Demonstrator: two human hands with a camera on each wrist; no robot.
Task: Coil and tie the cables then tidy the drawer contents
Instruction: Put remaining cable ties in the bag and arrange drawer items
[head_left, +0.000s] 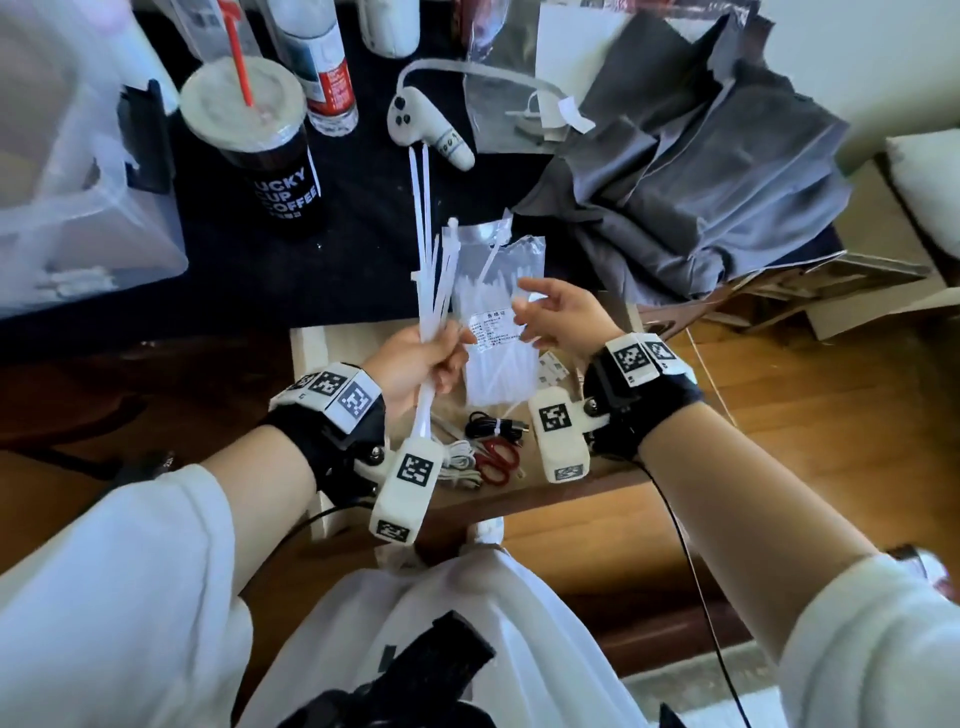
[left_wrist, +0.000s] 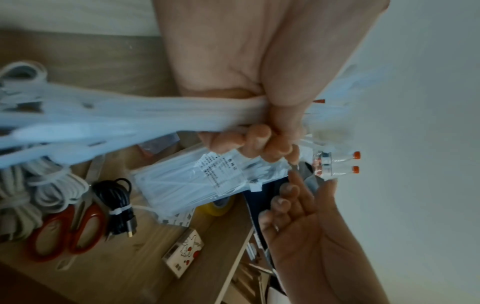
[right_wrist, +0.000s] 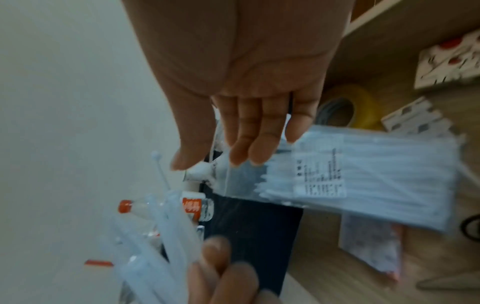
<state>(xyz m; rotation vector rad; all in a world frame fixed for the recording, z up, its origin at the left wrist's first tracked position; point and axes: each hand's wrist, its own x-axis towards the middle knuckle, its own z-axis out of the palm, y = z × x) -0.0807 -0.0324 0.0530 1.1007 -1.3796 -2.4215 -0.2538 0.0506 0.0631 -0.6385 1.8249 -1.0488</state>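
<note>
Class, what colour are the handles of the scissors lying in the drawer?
Red; the scissors show best in the left wrist view.

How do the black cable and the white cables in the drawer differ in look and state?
The black cable is one small, tight coil with a white tie around its middle; the white cables form a bulkier pile of several thicker loops. The black cable's plug end shows at the bottom of its coil; no plug shows clearly on the white cables. Both lie in the drawer beside the red scissors.
</note>
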